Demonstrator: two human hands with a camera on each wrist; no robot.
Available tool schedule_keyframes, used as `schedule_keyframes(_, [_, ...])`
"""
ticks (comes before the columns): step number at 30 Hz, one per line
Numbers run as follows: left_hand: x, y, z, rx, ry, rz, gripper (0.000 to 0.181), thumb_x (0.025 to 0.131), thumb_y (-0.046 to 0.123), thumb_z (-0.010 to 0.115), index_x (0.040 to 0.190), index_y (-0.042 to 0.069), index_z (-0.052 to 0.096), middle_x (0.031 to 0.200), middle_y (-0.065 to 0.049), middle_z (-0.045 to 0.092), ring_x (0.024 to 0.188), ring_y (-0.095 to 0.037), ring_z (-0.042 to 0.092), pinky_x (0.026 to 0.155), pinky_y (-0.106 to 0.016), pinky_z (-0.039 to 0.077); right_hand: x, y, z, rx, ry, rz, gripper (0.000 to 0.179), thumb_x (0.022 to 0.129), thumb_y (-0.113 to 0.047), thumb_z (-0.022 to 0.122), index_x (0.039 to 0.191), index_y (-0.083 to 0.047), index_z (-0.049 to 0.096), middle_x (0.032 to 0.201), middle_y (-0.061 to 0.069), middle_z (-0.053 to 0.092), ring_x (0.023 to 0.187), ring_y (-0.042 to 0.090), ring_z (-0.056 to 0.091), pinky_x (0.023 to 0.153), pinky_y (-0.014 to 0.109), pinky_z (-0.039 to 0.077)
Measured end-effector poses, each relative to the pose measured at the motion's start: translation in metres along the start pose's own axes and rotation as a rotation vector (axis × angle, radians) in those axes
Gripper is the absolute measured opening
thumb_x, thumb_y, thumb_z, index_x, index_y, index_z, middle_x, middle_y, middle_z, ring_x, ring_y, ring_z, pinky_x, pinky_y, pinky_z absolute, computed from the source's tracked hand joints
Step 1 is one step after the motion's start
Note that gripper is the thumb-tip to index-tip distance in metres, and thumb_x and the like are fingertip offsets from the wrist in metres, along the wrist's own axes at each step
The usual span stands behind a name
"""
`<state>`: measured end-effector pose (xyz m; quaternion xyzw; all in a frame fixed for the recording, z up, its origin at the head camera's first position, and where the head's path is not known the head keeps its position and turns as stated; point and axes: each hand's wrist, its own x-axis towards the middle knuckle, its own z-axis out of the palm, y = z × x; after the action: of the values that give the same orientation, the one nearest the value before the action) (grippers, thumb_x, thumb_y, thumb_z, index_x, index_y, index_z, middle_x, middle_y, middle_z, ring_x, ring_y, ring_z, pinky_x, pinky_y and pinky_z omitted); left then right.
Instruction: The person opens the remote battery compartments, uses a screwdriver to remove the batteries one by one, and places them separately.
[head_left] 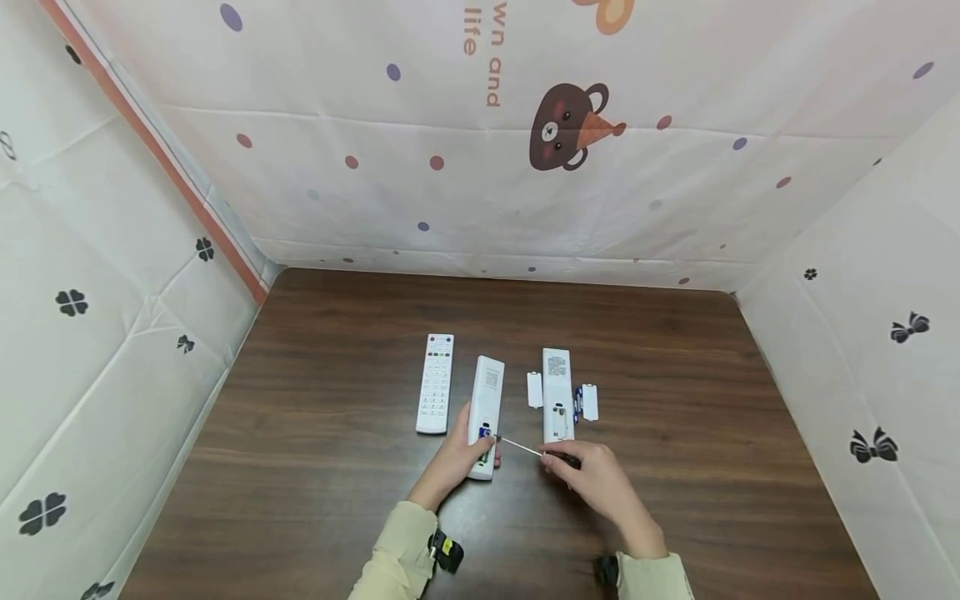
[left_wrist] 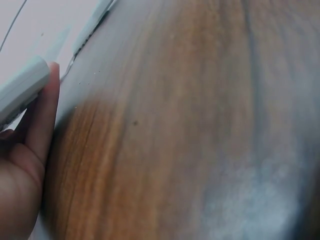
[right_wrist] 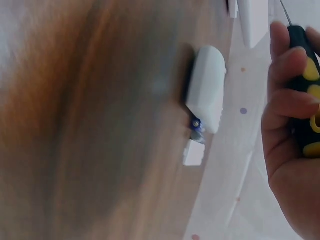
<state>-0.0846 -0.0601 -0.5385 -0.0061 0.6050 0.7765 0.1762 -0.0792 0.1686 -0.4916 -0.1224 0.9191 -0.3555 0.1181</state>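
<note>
My left hand (head_left: 450, 462) grips a white remote control (head_left: 488, 387) that lies back side up and slightly tilted, thumb over its lower part. A blue battery (head_left: 484, 432) shows in its uncovered compartment. In my right hand (head_left: 603, 482) is a screwdriver, its thin metal shaft (head_left: 521, 447) pointing left with the tip right at the compartment's edge. The right wrist view shows the fingers curled round its dark green and yellow handle (right_wrist: 311, 70). The left wrist view catches only one end of the held remote (left_wrist: 25, 87), fingers beneath it.
A second white remote (head_left: 557, 387) lies back up on the wooden table (head_left: 337, 492), compartment uncovered. Beside it are a battery cover (head_left: 534, 390), another cover (head_left: 590, 402) and blue batteries (head_left: 578, 404). A third remote (head_left: 435, 379) lies buttons up at left. Patterned cloth walls (head_left: 450, 200) enclose the table.
</note>
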Motion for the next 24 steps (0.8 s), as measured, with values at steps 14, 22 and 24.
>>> schedule_keyframes(14, [-0.003,0.012,0.004,0.025,0.059,-0.074,0.066,0.087,0.000,0.044,0.141,0.014,0.009,0.106,-0.030,0.049,0.074,-0.033,0.061,0.066,-0.042,0.052,0.007,-0.015,-0.018,-0.256,-0.083,-0.336,0.017,0.080,-0.028,0.067,0.096,-0.026,0.071,0.088,-0.020,0.058,0.081,-0.001,0.052,0.070,0.026,0.046])
schedule_keyframes(22, [0.007,-0.016,-0.004,0.055,0.072,0.005,0.070,0.086,-0.002,0.045,0.142,0.020,0.008,0.100,-0.025,0.052,0.071,-0.028,0.061,0.064,-0.040,0.052,0.010,-0.027,-0.015,-0.350,-0.124,-0.373,0.017,0.080,-0.027,0.066,0.096,-0.021,0.072,0.081,-0.016,0.060,0.069,-0.001,0.051,0.060,0.023,0.044])
schedule_keyframes(24, [0.007,-0.017,-0.004,0.063,0.070,0.023,0.071,0.087,-0.002,0.044,0.142,0.022,0.007,0.100,-0.025,0.051,0.072,-0.028,0.061,0.064,-0.040,0.052,0.010,-0.029,-0.011,-0.401,-0.107,-0.365,0.017,0.080,-0.028,0.066,0.095,-0.021,0.072,0.080,-0.015,0.061,0.069,0.000,0.053,0.060,0.024,0.045])
